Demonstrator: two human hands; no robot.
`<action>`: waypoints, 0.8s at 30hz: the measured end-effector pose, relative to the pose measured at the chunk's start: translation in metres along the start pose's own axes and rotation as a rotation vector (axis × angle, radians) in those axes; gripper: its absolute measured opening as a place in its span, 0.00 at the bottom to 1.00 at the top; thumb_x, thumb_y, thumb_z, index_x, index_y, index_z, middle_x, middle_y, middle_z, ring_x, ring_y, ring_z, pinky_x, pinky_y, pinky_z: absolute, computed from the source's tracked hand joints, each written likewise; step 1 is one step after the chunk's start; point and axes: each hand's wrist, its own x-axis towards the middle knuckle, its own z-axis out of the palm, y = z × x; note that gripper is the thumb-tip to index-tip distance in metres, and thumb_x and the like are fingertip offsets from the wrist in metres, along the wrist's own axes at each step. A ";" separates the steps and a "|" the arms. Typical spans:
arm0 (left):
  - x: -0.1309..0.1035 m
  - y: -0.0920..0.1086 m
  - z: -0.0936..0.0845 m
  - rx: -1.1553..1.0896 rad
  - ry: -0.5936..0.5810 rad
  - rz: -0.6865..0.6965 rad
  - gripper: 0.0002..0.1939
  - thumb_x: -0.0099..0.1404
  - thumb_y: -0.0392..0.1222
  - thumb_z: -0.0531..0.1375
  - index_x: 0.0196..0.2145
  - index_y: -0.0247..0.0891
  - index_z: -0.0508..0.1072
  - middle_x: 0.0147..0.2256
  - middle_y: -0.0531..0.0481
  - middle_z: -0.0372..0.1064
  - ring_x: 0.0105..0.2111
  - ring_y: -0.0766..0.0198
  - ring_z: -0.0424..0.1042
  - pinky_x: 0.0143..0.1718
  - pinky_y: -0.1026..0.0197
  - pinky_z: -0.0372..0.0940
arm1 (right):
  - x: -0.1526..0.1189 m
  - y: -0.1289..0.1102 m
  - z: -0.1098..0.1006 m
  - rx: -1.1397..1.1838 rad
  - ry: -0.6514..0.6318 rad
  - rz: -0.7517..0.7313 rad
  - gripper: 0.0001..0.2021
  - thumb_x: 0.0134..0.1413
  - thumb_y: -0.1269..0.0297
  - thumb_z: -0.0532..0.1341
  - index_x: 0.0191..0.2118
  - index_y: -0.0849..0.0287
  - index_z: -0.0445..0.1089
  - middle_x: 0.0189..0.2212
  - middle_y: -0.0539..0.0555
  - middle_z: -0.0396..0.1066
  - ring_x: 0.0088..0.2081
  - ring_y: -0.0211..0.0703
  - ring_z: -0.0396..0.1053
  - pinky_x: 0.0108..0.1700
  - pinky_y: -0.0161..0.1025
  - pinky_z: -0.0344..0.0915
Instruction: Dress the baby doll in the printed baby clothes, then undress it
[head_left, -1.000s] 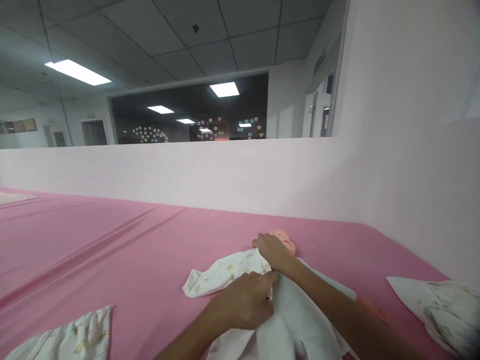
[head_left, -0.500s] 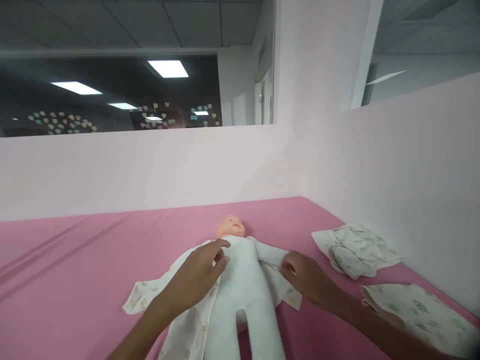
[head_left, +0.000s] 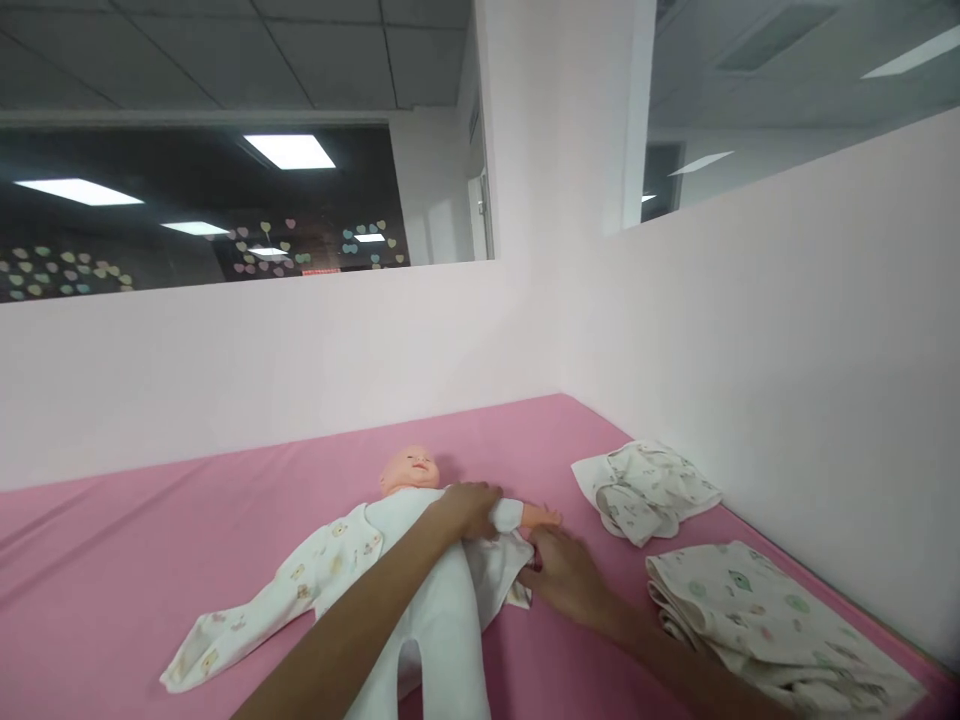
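A baby doll (head_left: 411, 472) in a white bodysuit (head_left: 442, 600) lies face up, its head toward the wall. A white printed baby jacket (head_left: 330, 560) is under it, with one sleeve spread to the left. My left hand (head_left: 469, 508) reaches across the doll's chest, fingers curled over its upper arm at the right. The doll's bare hand (head_left: 538, 516) sticks out of the white cuff. Just below it, my right hand (head_left: 562, 572) is closed on the jacket's edge, close against the doll's wrist. My fingertips are partly hidden.
A pink sheet (head_left: 97, 560) covers the surface. To the right lie a crumpled printed cloth (head_left: 649, 490) and a folded printed cloth (head_left: 772, 620), both beside the white wall (head_left: 787, 350). Another white wall with a window stands behind the doll's head.
My left hand has moved from the doll's chest to its upper arm. My right hand has closed on the jacket near the doll's now visible hand. The view has turned right.
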 end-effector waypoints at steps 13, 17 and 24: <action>-0.053 -0.020 -0.027 -0.290 0.114 -0.032 0.15 0.63 0.51 0.54 0.44 0.42 0.65 0.41 0.48 0.71 0.37 0.55 0.71 0.32 0.60 0.58 | 0.066 0.091 -0.059 -0.083 0.046 0.181 0.13 0.59 0.64 0.49 0.24 0.59 0.59 0.28 0.55 0.68 0.32 0.42 0.64 0.31 0.36 0.50; -0.057 -0.020 -0.023 -0.279 0.145 -0.042 0.14 0.63 0.50 0.53 0.43 0.42 0.64 0.41 0.47 0.70 0.38 0.54 0.70 0.33 0.60 0.57 | 0.068 0.115 -0.073 -0.125 0.021 0.227 0.11 0.58 0.64 0.50 0.24 0.58 0.58 0.30 0.56 0.68 0.33 0.42 0.65 0.31 0.36 0.52; -0.048 -0.015 -0.011 -0.294 0.194 -0.032 0.14 0.61 0.46 0.55 0.45 0.42 0.63 0.42 0.48 0.70 0.38 0.55 0.71 0.32 0.60 0.57 | 0.062 0.067 -0.061 -0.154 0.044 0.166 0.06 0.50 0.66 0.58 0.34 0.61 0.67 0.39 0.61 0.70 0.45 0.54 0.67 0.42 0.42 0.57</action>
